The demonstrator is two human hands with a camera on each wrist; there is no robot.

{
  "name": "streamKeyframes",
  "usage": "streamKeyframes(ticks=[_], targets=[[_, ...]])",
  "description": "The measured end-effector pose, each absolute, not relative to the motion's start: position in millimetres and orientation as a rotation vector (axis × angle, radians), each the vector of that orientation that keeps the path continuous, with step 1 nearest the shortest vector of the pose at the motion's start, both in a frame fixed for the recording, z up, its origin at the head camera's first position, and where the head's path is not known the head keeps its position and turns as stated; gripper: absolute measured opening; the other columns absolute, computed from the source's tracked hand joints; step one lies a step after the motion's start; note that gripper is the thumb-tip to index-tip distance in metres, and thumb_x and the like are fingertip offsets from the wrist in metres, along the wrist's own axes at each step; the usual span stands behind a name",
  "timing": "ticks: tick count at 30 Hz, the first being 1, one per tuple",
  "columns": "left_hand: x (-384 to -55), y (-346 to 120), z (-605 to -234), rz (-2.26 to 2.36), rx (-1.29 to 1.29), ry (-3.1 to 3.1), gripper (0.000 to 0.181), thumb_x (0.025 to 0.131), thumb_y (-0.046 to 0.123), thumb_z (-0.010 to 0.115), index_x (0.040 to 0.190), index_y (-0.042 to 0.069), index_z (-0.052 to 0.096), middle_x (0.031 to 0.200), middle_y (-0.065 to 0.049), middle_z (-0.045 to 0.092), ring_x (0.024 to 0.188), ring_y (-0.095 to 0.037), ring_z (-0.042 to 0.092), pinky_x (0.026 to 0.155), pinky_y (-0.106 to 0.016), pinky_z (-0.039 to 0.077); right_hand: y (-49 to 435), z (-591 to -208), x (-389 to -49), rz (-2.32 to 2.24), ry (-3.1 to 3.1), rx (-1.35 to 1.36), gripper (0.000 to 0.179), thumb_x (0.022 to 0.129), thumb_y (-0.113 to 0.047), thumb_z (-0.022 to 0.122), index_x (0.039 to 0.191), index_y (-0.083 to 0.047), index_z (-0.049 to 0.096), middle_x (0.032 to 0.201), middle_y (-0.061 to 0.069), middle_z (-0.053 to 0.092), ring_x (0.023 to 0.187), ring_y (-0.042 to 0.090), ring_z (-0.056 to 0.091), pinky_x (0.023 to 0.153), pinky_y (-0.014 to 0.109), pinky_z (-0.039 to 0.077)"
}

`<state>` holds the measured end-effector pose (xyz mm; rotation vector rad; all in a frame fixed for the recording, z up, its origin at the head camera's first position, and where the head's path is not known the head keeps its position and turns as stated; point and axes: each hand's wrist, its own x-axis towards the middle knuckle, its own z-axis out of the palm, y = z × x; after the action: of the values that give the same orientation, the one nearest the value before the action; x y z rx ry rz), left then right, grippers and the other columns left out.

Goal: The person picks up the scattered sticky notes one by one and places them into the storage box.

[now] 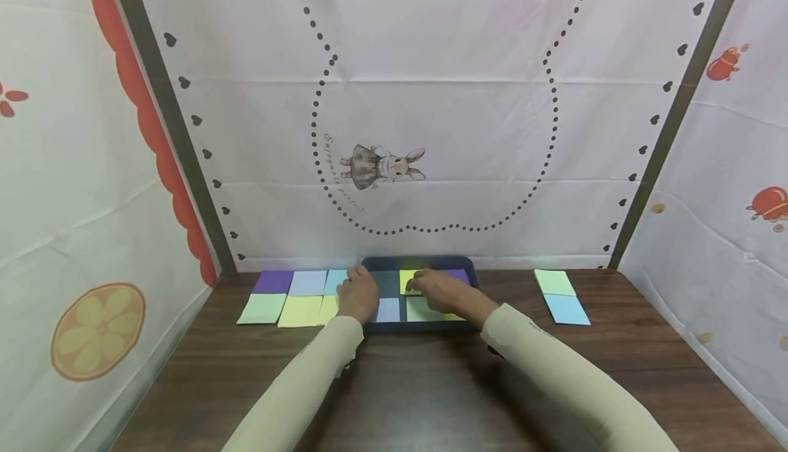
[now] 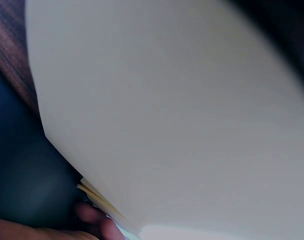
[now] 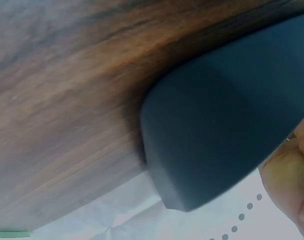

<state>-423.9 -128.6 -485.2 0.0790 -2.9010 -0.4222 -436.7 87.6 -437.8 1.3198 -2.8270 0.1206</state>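
Note:
My left hand (image 1: 359, 295) is bent downward at the left rim of a dark tray (image 1: 425, 327), beside a light-blue sticky-note pad (image 1: 335, 281) and a yellow pad (image 1: 329, 308) on the table. Its fingertips are hidden in the head view; the left wrist view shows fingers (image 2: 94, 215) close to yellow paper edges, but a grip cannot be made out. Over the tray, my right hand (image 1: 443, 289) pinches a yellow sticky-note pad (image 1: 405, 279) in the back row. A green pad (image 1: 420, 310), a pale-blue pad (image 1: 388, 310) and a purple pad (image 1: 457, 275) also lie inside.
Left of the tray are another purple pad (image 1: 273, 282), a pale-blue pad (image 1: 308, 283), a green pad (image 1: 261, 308) and a larger yellow patch (image 1: 299, 311). Right of it lie a green pad (image 1: 554, 282) and a blue pad (image 1: 566, 309). Printed cloth (image 1: 431, 117) walls the brown table (image 1: 418, 390).

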Motion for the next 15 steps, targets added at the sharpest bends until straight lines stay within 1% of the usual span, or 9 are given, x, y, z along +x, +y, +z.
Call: streamKeyframes(ticks=[3, 6, 10, 13, 15], targets=[[-423, -129, -486, -0.417, 0.085, -2.901, 0.03, 0.112, 0.007, 0.059, 0.129, -0.015, 0.049, 0.108, -0.027, 0.057, 0.083, -0.033, 0.058, 0.08, -0.05, 0.051, 92, -439, -435, 0.149, -2.81, 1.328, 0.051, 0.102, 0.018, 0.061, 0.145, -0.005, 0.073, 0.146, 0.016, 0.075, 0.138, 0.033, 0.072, 0.118, 0.045, 0.059], [-422, -129, -486, -0.406, 0.071, -2.886, 0.029, 0.112, 0.007, 0.058, 0.127, -0.016, 0.049, 0.106, -0.027, 0.056, 0.082, -0.033, 0.058, 0.08, -0.052, 0.053, 96, -441, -433, 0.173, -2.785, 1.318, 0.051, 0.103, 0.018, 0.06, 0.148, -0.004, 0.071, 0.148, 0.017, 0.073, 0.14, 0.034, 0.07, 0.119, 0.046, 0.058], [-421, -129, -487, -0.394, 0.042, -2.864, 0.029, 0.111, 0.007, 0.059, 0.125, -0.017, 0.049, 0.103, -0.026, 0.055, 0.08, -0.034, 0.059, 0.078, -0.053, 0.054, 103, -438, -431, 0.189, -2.793, 1.279, 0.055, 0.101, 0.02, 0.063, 0.15, -0.004, 0.069, 0.145, 0.016, 0.072, 0.139, 0.033, 0.069, 0.114, 0.045, 0.06], [-424, -130, -490, -0.397, 0.034, -2.861, 0.031, 0.11, 0.007, 0.061, 0.126, -0.017, 0.049, 0.103, -0.026, 0.055, 0.08, -0.034, 0.059, 0.077, -0.052, 0.053, 108, -433, -431, 0.152, -2.808, 1.24, 0.056, 0.1, 0.018, 0.068, 0.151, -0.005, 0.068, 0.145, 0.014, 0.071, 0.137, 0.031, 0.068, 0.111, 0.042, 0.062], [-426, -130, -492, -0.401, 0.034, -2.86, 0.032, 0.11, 0.008, 0.062, 0.126, -0.016, 0.049, 0.104, -0.026, 0.055, 0.079, -0.033, 0.058, 0.078, -0.051, 0.054, 112, -428, -432, 0.114, -2.798, 1.212, 0.053, 0.101, 0.015, 0.069, 0.15, -0.006, 0.069, 0.144, 0.014, 0.071, 0.135, 0.03, 0.069, 0.109, 0.042, 0.063]])
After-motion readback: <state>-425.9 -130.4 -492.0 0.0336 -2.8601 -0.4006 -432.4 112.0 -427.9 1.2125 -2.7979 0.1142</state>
